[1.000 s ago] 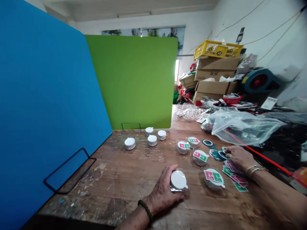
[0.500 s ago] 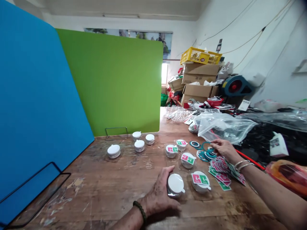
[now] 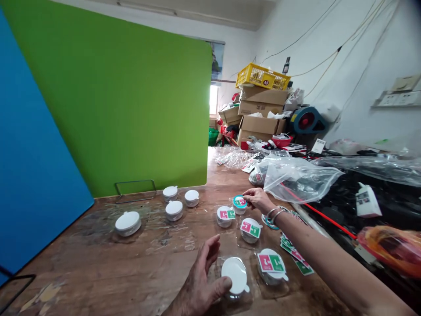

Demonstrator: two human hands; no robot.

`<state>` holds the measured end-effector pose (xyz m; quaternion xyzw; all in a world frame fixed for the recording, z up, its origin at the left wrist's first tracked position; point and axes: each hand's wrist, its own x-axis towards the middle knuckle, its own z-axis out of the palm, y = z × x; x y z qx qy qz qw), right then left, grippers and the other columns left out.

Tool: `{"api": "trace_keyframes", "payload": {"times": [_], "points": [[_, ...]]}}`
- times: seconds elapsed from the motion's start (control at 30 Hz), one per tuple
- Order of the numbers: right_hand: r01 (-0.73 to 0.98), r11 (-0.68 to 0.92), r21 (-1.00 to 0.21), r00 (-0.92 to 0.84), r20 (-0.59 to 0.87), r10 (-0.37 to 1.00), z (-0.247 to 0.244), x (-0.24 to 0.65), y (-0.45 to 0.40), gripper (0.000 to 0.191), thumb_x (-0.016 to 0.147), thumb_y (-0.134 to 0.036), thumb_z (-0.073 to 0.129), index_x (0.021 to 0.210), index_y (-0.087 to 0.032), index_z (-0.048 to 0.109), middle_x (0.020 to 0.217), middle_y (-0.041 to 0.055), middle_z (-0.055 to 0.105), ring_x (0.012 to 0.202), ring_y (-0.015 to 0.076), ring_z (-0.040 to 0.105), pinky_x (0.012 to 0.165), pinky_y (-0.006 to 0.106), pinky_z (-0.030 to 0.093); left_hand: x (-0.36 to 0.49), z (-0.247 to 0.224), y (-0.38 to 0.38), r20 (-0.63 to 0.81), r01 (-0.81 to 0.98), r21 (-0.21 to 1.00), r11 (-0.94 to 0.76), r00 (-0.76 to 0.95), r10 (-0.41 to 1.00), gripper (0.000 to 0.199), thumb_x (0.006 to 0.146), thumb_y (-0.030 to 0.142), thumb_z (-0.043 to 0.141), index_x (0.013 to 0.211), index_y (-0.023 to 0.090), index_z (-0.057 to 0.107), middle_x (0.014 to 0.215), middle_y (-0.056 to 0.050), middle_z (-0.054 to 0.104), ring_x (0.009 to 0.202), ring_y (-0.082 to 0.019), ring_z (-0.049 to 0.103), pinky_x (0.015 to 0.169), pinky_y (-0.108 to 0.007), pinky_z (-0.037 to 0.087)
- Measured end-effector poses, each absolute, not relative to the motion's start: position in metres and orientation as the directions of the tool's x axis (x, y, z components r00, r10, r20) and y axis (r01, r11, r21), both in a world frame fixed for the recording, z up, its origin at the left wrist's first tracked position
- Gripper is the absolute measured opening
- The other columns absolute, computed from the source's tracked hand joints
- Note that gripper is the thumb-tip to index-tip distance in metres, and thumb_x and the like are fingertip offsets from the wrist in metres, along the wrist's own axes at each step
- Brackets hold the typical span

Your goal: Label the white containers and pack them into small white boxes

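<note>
My right hand [image 3: 259, 201] pinches a teal ring [image 3: 234, 200], which lies over the red-and-green card on the farthest of the carded round white-topped containers. My left hand [image 3: 204, 281] is open beside the nearest container [image 3: 234, 276], its thumb at the edge of the plain white top. Red-and-green cards also lie on a container [image 3: 225, 216] at mid-table, another [image 3: 251, 230] just nearer, and one [image 3: 271, 265] at the near right. More teal rings [image 3: 271, 223] and a pile of loose cards [image 3: 294, 254] are partly hidden by my right forearm.
Several plain white-topped containers [image 3: 127, 223] stand on the left of the wooden table [image 3: 148, 272]. Green [image 3: 131, 101] and blue [image 3: 29, 140] panels rise behind and left. A clear plastic bag [image 3: 296, 177] and dark wrapped goods lie right, with cardboard boxes [image 3: 259, 125] beyond.
My right hand has moved left from the ring pile, bringing a teal ring onto the far carded container. My left hand has loosened from around the nearest container. The view has turned right.
</note>
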<state>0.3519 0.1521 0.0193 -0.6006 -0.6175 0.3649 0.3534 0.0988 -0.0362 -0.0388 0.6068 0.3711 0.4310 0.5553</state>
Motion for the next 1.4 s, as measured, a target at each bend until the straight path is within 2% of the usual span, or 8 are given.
{"api": "trace_keyframes", "payload": {"times": [0.1,0.3,0.43,0.57,0.8,1.03,1.2,1.4], "points": [[0.621,0.037,-0.783,-0.015,0.035,0.999,0.015,0.355,0.163,0.014,0.080,-0.022,0.065,0.085,-0.013,0.074,0.060,0.0030,0.067,0.054,0.0145,0.061,0.050,0.022,0.046,0.099,-0.038,-0.036,0.108,0.002,0.993,-0.116,0.349,0.931,0.091,0.075,0.059,0.074,0.147,0.023,0.031,0.156,-0.016,0.035,0.146,-0.032,0.032,0.122,-0.050,0.027],[0.861,0.064,-0.504,0.008,0.139,0.990,0.025,0.392,0.172,0.021,0.079,-0.014,0.063,0.095,-0.016,0.077,0.103,0.0104,0.075,0.101,0.0246,0.067,0.085,0.027,0.048,0.100,-0.041,-0.035,0.090,0.016,0.995,-0.100,0.328,0.941,0.083,0.078,0.058,0.070,0.145,0.024,0.035,0.154,-0.015,0.037,0.143,-0.033,0.038,0.119,-0.049,0.033],[0.928,0.061,-0.369,-0.029,0.092,0.995,0.016,0.406,0.174,0.031,0.073,-0.012,0.069,0.104,-0.013,0.075,0.114,0.0142,0.072,0.112,0.0296,0.063,0.098,0.033,0.044,0.099,-0.042,-0.033,0.088,0.018,0.995,-0.100,0.339,0.937,0.085,0.077,0.062,0.069,0.145,0.023,0.036,0.154,-0.016,0.037,0.143,-0.034,0.038,0.118,-0.051,0.034],[0.943,0.068,-0.324,-0.055,0.051,0.997,-0.004,0.406,0.184,0.041,0.074,-0.015,0.073,0.115,-0.013,0.069,0.125,0.0129,0.067,0.118,0.0255,0.060,0.105,0.040,0.041,0.098,-0.042,-0.032,0.076,0.010,0.996,-0.084,0.332,0.940,0.084,0.077,0.063,0.068,0.145,0.024,0.036,0.154,-0.017,0.038,0.143,-0.035,0.037,0.118,-0.052,0.035],[0.932,-0.006,-0.363,0.054,0.123,0.991,-0.013,0.422,0.182,0.047,0.063,-0.012,0.074,0.109,-0.014,0.069,0.107,0.0097,0.072,0.097,0.0221,0.066,0.082,0.025,0.046,0.098,-0.039,-0.031,0.058,0.007,0.998,-0.063,0.309,0.949,0.078,0.076,0.058,0.071,0.141,0.026,0.042,0.150,-0.015,0.044,0.141,-0.036,0.041,0.116,-0.054,0.037],[0.882,-0.095,-0.461,0.214,0.214,0.953,0.000,0.451,0.159,0.012,0.077,-0.024,0.068,0.085,-0.015,0.072,0.083,0.0064,0.071,0.081,0.0184,0.063,0.072,0.025,0.043,0.106,-0.038,-0.031,0.043,-0.054,0.998,-0.033,0.201,0.979,0.075,0.072,0.057,0.075,0.134,0.023,0.051,0.144,-0.014,0.050,0.137,-0.034,0.047,0.117,-0.049,0.037],[0.796,-0.163,-0.582,0.301,0.148,0.942,0.006,0.470,0.151,0.022,0.070,-0.037,0.078,0.076,-0.016,0.074,0.070,0.0032,0.070,0.066,0.0154,0.062,0.059,0.023,0.043,0.105,-0.040,-0.027,0.044,-0.046,0.998,-0.035,0.219,0.975,0.071,0.071,0.051,0.078,0.132,0.022,0.053,0.142,-0.014,0.052,0.136,-0.034,0.048,0.116,-0.050,0.038],[0.658,-0.223,-0.720,0.327,0.007,0.945,-0.001,0.474,0.146,0.028,0.083,-0.041,0.069,0.070,-0.016,0.068,0.051,-0.0001,0.061,0.041,0.0104,0.052,0.043,0.021,0.040,0.102,-0.041,-0.027,0.056,-0.050,0.998,-0.045,0.259,0.964,0.069,0.076,0.048,0.076,0.134,0.021,0.050,0.143,-0.015,0.050,0.136,-0.033,0.048,0.116,-0.050,0.038]]}}
